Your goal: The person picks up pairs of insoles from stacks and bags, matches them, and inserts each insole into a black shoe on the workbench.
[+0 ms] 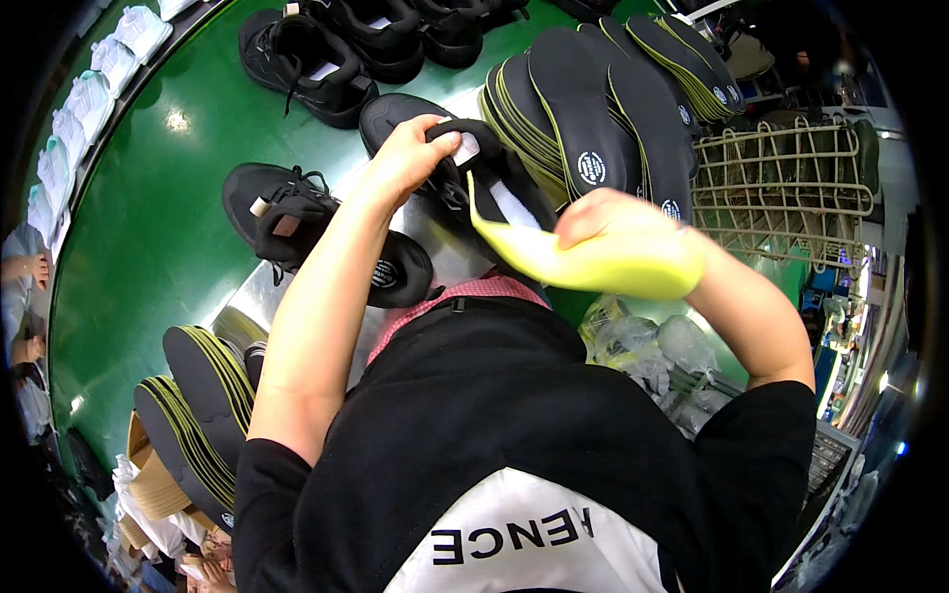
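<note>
**Black shoe and yellow-green insole held over the green tabletop**

Green and glossy, the tabletop (148, 237) curves through the left and upper part of the view, with a shiny metal strip (257, 292) running across it near the person's chest. Stacks of black insoles with yellow-green edges (593, 119) fan out at the top right, just beside a cream wire rack (781, 188); another stack of insoles (198, 405) leans at the lower left. Black sneakers (336, 49) stand in a row at the top, one more black sneaker (282, 212) sits left of the forearm, and pale shoes (89, 89) line the far left rim. Crumpled clear plastic (643, 351) lies under the right arm.

Held up in the middle is a black shoe (465, 173). The left hand (405, 158) is closed around its upper edge, fingers curled over the collar. The right hand (603, 222) grips a yellow-green insole (583, 262), whose narrow end reaches into the shoe's opening.
</note>
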